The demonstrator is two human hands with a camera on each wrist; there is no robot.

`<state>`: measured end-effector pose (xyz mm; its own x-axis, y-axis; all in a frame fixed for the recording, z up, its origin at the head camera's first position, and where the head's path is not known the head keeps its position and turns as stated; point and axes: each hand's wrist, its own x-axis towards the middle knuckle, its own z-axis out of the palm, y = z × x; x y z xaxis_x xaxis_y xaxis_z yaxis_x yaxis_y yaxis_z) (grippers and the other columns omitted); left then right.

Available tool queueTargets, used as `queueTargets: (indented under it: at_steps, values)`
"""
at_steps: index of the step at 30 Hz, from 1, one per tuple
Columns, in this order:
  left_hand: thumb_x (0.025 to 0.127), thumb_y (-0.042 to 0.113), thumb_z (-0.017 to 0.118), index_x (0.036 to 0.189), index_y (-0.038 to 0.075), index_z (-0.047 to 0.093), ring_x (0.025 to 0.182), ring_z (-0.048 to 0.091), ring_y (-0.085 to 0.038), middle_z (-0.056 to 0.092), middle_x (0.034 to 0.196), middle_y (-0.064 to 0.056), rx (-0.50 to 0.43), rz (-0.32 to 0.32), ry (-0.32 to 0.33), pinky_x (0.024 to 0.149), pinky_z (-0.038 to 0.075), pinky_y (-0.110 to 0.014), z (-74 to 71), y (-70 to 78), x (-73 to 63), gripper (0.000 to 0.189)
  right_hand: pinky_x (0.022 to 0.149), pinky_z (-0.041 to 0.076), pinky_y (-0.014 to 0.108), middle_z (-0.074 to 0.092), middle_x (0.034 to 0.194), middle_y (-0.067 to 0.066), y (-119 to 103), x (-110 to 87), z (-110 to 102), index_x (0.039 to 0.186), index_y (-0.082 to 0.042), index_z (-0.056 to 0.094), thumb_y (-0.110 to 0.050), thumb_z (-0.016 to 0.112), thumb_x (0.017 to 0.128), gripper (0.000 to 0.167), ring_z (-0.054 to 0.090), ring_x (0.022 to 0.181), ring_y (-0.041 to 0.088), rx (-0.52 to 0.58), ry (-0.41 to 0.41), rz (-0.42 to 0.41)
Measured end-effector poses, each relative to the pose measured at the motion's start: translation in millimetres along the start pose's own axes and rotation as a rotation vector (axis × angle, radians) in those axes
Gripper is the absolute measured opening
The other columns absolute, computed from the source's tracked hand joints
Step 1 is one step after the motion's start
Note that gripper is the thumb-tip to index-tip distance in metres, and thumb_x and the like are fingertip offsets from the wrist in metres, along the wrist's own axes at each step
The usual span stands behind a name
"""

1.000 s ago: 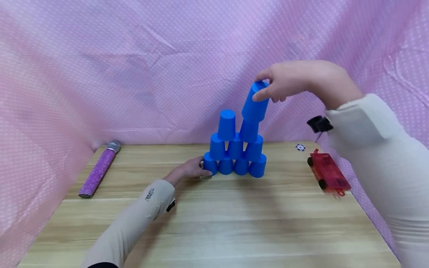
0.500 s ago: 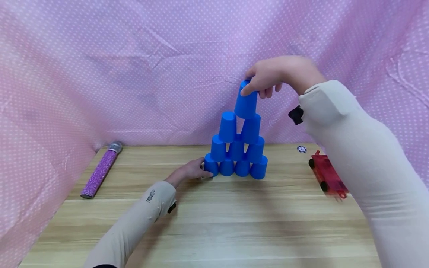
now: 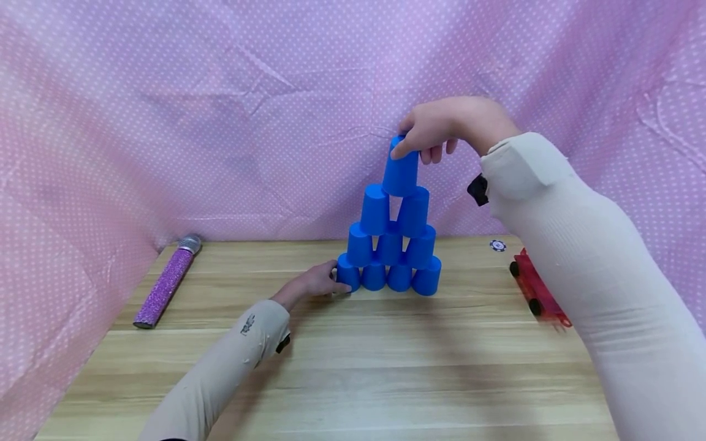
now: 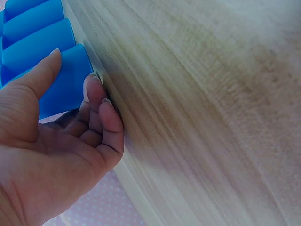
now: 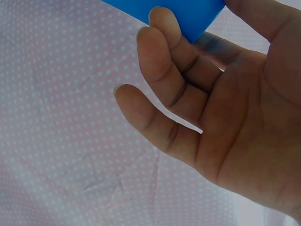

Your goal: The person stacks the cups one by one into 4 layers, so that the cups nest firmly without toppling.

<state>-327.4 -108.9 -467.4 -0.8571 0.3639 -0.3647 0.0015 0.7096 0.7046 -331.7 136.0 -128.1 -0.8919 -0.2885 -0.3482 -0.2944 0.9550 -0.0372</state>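
Observation:
Upside-down blue cups form a pyramid near the table's back edge in the head view: a bottom row of several, three above, then two cups (image 3: 374, 211). At the top, my right hand (image 3: 438, 125) pinches another blue cup (image 3: 401, 174) by its upper end. Its lower rim appears to meet the two cups beneath. In the right wrist view, part of that cup (image 5: 188, 16) shows above the curled fingers (image 5: 155, 56). My left hand (image 3: 317, 278) holds the leftmost bottom cup (image 3: 347, 274); in the left wrist view, its thumb lies along the cup (image 4: 70, 84).
A glittery purple microphone (image 3: 168, 285) lies at the table's left. On the right are a poker chip (image 3: 497, 245) and a red toy car (image 3: 535, 285), partly hidden by the right sleeve. Pink dotted cloth (image 3: 276, 122) hangs behind the wooden table (image 3: 353, 367).
My right hand has moved left with the cup, from above the right cup of the two-cup row to between both. The cup has become more upright. The left hand stays put.

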Motion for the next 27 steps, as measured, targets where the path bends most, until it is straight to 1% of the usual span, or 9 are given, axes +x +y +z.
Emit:
queueTargets:
  at_steps: [6,10,17,23,27]
  values:
    - [0.092,0.038,0.073,0.15,0.012,0.038,0.104,0.061,-0.026,0.057,0.138,-0.016,0.003,-0.011,0.007,0.094,0.053,-0.044,-0.1,0.6,-0.9,0.073,0.083,0.055,0.039,0.064,0.094,0.007,-1.1,1.3,0.6,0.16,-0.01,0.021,-0.055,0.05,0.099,0.081,0.061,0.09,0.023,0.015,-0.005,0.0]
    - [0.092,0.037,0.073,0.15,0.012,0.038,0.105,0.061,-0.026,0.057,0.138,-0.016,0.002,-0.005,0.008,0.094,0.053,-0.044,0.5,0.3,-2.3,0.073,0.082,0.055,0.038,0.064,0.095,0.007,-1.6,2.0,1.5,0.159,-0.009,0.023,-0.055,0.05,0.099,0.08,0.061,0.092,0.024,0.018,-0.007,0.002]
    - [0.093,0.036,0.073,0.149,0.012,0.038,0.106,0.061,-0.027,0.057,0.14,-0.017,-0.004,0.0,0.011,0.096,0.053,-0.046,0.9,2.3,-5.3,0.071,0.081,0.056,0.036,0.065,0.095,0.007,-0.8,3.1,2.2,0.159,-0.009,0.024,-0.055,0.05,0.099,0.08,0.062,0.089,0.022,0.016,-0.001,-0.001]
    - [0.092,0.035,0.073,0.15,0.011,0.038,0.107,0.062,-0.027,0.056,0.141,-0.018,-0.007,0.005,0.011,0.096,0.053,-0.047,1.5,2.7,-6.2,0.072,0.082,0.056,0.037,0.065,0.097,0.008,-0.8,1.3,3.3,0.158,-0.011,0.027,-0.055,0.05,0.099,0.077,0.062,0.09,0.022,0.022,0.002,0.003]
    - [0.093,0.035,0.073,0.15,0.012,0.037,0.109,0.061,-0.028,0.056,0.141,-0.018,-0.005,0.004,0.012,0.098,0.052,-0.047,1.4,2.0,-5.7,0.072,0.084,0.056,0.038,0.065,0.101,0.009,-0.7,0.9,4.2,0.158,-0.012,0.027,-0.055,0.05,0.099,0.077,0.062,0.094,0.024,0.029,-0.002,0.001]
